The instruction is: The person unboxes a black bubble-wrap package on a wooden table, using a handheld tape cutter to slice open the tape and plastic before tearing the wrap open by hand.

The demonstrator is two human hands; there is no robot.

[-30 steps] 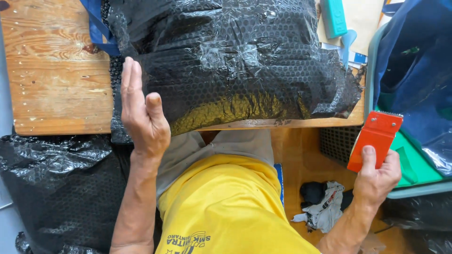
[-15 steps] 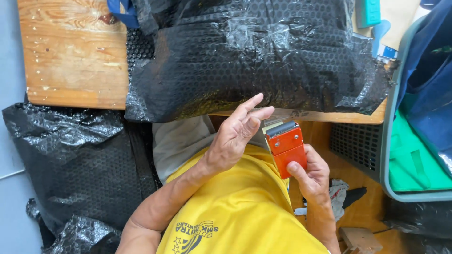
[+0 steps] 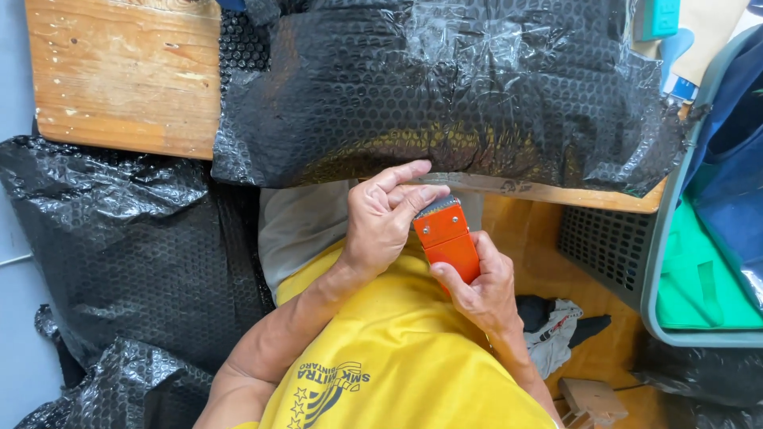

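**Both hands on orange tape dispenser, held at chest below tabletop edge**

Right hand [image 3: 481,290] holds the orange tape dispenser [image 3: 447,237] from below, grip clamped round its lower body, thumb along the left side. Dispenser is upright-ish, tilted slightly, with the grey metal cutter end up, just under the tabletop edge. Left hand [image 3: 385,218] comes in from the left, its fingers [image 3: 413,199] curled over the top of the dispenser, fingertips touching the cutter end; grip pinched on that top part, not a full wrap. Index finger is stretched up toward the parcel.

Dispenser sits in front of the person's yellow shirt [image 3: 397,365], between the two hands, near but apart from the big black bubble-wrap parcel [image 3: 445,87]. Parcel lies on the wooden tabletop [image 3: 123,75], overhanging its near edge, something yellowish showing through the wrap at the bottom.

Left of the person: a loose heap of black bubble wrap [image 3: 127,246] on the floor, below the tabletop. Right: a grey-green plastic basket [image 3: 664,262] with green and blue fabric inside. Below the right hand, on the orange-brown floor, a crumpled rag [image 3: 556,334], and a small wooden block [image 3: 592,401] near the bottom edge. Teal object [image 3: 656,17] at the top right on the tabletop, partly cut off; cannot tell what it is.
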